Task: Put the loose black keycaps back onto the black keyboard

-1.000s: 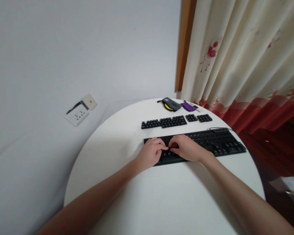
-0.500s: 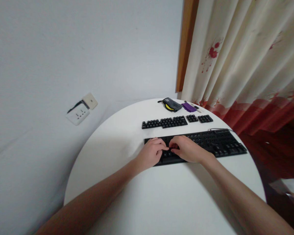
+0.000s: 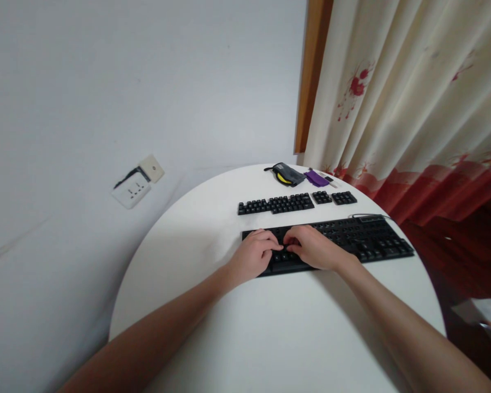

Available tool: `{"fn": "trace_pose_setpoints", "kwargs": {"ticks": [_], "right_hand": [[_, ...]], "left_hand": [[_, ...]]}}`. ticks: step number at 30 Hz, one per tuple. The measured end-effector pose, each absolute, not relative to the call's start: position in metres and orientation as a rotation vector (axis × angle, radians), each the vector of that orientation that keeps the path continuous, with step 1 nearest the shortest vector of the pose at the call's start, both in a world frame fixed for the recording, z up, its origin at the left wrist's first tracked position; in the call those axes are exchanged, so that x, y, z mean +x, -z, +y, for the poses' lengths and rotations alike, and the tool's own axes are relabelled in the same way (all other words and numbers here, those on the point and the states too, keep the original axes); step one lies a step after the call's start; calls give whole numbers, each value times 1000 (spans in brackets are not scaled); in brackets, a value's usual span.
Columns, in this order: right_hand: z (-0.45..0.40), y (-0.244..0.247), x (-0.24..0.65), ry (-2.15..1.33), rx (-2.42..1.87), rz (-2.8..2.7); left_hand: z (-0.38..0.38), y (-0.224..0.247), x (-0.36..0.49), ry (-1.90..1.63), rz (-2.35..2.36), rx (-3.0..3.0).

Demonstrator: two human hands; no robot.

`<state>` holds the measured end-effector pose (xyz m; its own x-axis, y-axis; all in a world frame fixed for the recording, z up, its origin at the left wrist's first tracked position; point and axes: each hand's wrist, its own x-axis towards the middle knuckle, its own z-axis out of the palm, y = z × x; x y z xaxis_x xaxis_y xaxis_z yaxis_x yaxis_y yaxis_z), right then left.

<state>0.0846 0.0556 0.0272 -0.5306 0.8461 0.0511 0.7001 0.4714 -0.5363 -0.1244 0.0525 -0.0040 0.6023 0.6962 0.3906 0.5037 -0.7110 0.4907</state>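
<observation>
A black keyboard (image 3: 376, 240) lies across the white round table (image 3: 180, 240), and some of its upper part shows no keycaps. My left hand (image 3: 256, 251) rests over its left part, fingers bent and close together, fingertips at the keys. Close beside it, my right hand (image 3: 306, 245) is curled with thumb and index finger drawn together over the same area. Whatever lies between the fingers of either hand is too small to make out. Behind the keyboard, loose black keycaps (image 3: 290, 203) stand in rows, with two smaller keycap groups (image 3: 322, 197) (image 3: 344, 198) to their right.
At the table's back lie a dark grey pouch (image 3: 288, 173) with a yellow part and a purple cloth item (image 3: 317, 178). A thin cable (image 3: 372, 215) runs along the keyboard's back edge. A wall socket (image 3: 131, 190) is at left, a curtain (image 3: 393, 109) at right.
The view has shifted very slightly. Both hands stay at the same part of the keyboard, with the right-hand fingers moved only slightly.
</observation>
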Motion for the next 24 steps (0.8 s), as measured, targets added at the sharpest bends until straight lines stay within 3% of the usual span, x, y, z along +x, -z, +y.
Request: {"fn": "trace_pose_setpoints", "kwargs": {"ticks": [24], "right_hand": [[36,-48,82,-429,-1341,-2745]], "left_hand": [[55,6,-123,-831,986,2505]]}}
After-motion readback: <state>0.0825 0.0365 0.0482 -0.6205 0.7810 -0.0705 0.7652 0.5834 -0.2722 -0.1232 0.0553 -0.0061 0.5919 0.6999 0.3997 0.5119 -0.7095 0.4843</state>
